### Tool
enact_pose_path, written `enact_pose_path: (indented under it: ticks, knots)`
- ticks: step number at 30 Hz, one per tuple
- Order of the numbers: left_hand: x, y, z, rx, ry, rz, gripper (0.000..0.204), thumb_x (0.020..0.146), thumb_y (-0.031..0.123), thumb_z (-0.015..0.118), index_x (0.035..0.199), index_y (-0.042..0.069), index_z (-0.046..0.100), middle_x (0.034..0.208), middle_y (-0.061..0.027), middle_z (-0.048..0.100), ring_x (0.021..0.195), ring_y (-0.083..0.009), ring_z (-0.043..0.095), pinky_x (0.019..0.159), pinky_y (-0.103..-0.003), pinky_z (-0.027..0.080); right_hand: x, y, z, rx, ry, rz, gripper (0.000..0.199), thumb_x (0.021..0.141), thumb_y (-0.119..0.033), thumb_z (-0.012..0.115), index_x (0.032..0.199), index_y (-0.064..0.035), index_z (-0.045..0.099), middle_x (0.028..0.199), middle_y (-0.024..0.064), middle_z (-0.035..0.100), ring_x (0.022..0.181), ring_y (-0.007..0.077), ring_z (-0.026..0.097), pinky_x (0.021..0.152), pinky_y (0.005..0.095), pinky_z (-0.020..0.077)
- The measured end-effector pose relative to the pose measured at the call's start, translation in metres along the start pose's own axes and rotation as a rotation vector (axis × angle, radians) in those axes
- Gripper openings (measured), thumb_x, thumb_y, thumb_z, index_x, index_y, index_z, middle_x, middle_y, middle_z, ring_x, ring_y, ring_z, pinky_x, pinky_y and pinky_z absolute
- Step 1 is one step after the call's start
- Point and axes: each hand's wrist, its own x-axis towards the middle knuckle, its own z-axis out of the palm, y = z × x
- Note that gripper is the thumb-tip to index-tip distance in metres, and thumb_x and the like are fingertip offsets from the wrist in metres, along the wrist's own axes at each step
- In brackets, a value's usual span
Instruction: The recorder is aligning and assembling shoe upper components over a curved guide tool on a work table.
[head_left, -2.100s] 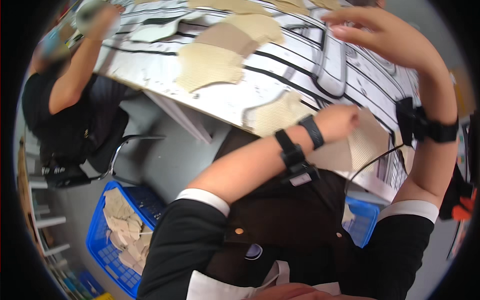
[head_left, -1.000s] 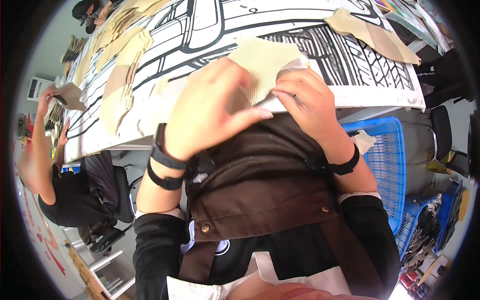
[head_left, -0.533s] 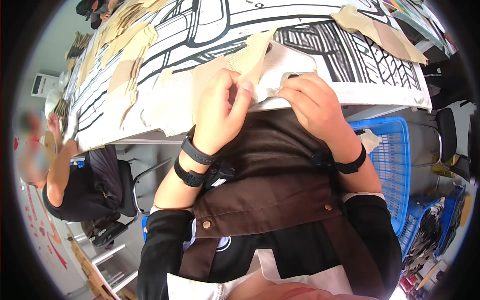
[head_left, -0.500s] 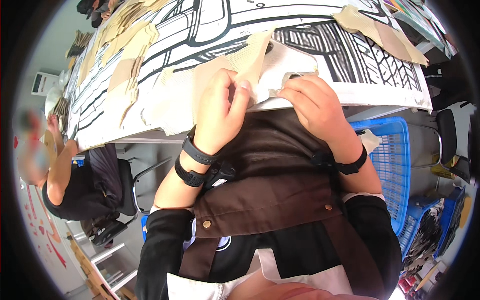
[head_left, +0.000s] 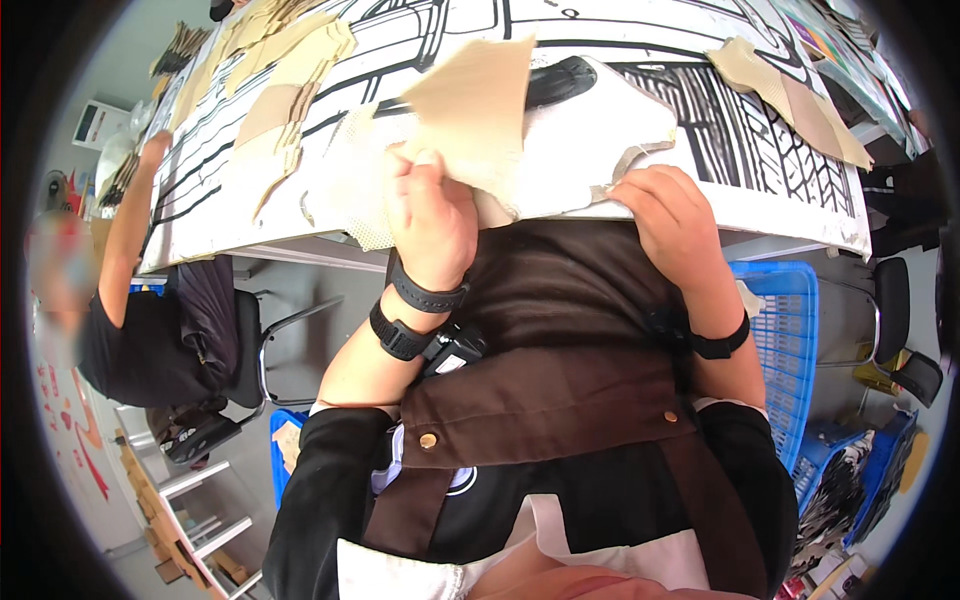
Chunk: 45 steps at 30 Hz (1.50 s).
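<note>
The white table (head_left: 785, 217), drawn with black lines, carries the pieces. A stack of beige pieces (head_left: 275, 130) lies well to the left. Near the front edge lies a white piece (head_left: 575, 155); over its left side stands a raised beige sheet (head_left: 475, 110), and whether the two are joined cannot be told. The left grip (head_left: 435, 215) is narrow, apparently holding the sheet's lower corner; the right grip (head_left: 670, 215) pinches the white piece's lower edge, by a grey strip (head_left: 632, 158). Good handling probably calls for firm anchoring at right and a slow, even draw at left.
</note>
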Motion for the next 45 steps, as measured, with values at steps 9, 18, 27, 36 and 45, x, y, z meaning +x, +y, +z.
enact_pose_path:
  ticks: [9,18,27,36,45]
  knots:
    - [0.0,-0.001,0.001,0.319,-0.514,-0.023,0.009,0.095,0.012,0.05,0.094,0.003,0.05,0.082,0.0002,0.054,0.074,-0.0038,0.047,0.066,-0.019,0.041,0.045,-0.045,-0.011,0.166,0.088,0.177,0.03,0.063,-0.025,0.079,0.07,-0.0096,0.054,0.067,0.0038,0.048,0.062,0.0229,0.046,0.06,0.0321,0.0389]
    - [0.0,0.002,0.003,0.395,-0.587,0.047,0.012,0.093,0.015,0.054,0.091,0.003,0.055,0.076,0.0006,0.053,0.068,-0.0055,0.047,0.061,-0.021,0.039,0.061,-0.048,0.015,-0.089,0.132,0.292,0.026,0.063,-0.026,0.076,0.065,-0.0111,0.055,0.067,0.0001,0.051,0.066,0.0217,0.047,0.062,0.0345,0.0367]
    - [-0.002,0.002,0.005,0.707,-0.583,0.47,0.01,0.08,0.008,0.062,0.088,0.003,0.058,0.079,-0.008,0.059,0.074,-0.0247,0.054,0.073,-0.033,0.044,0.061,-0.042,0.01,-0.215,0.129,0.291,0.016,0.07,-0.022,0.071,0.07,-0.0103,0.06,0.072,-0.0007,0.054,0.075,0.0226,0.048,0.067,0.0359,0.0363]
    - [-0.018,0.008,-0.004,1.274,-0.803,0.691,0.036,0.074,0.007,0.066,0.109,0.014,0.064,0.098,-0.0068,0.057,0.083,-0.0268,0.056,0.074,-0.035,0.047,0.035,-0.014,0.005,0.005,0.205,0.47,0.017,0.08,-0.011,0.068,0.073,-0.0005,0.057,0.074,0.0079,0.052,0.065,0.0218,0.051,0.059,0.0298,0.0422]
    - [-0.022,-0.001,0.0,1.543,-0.757,0.894,0.05,0.071,0.008,0.062,0.117,0.029,0.061,0.098,0.0012,0.055,0.078,-0.0221,0.046,0.074,-0.033,0.042,0.027,-0.003,0.005,0.052,0.26,0.383,0.012,0.083,-0.005,0.061,0.075,0.002,0.055,0.082,0.0107,0.051,0.071,0.0207,0.051,0.063,0.0295,0.0422]
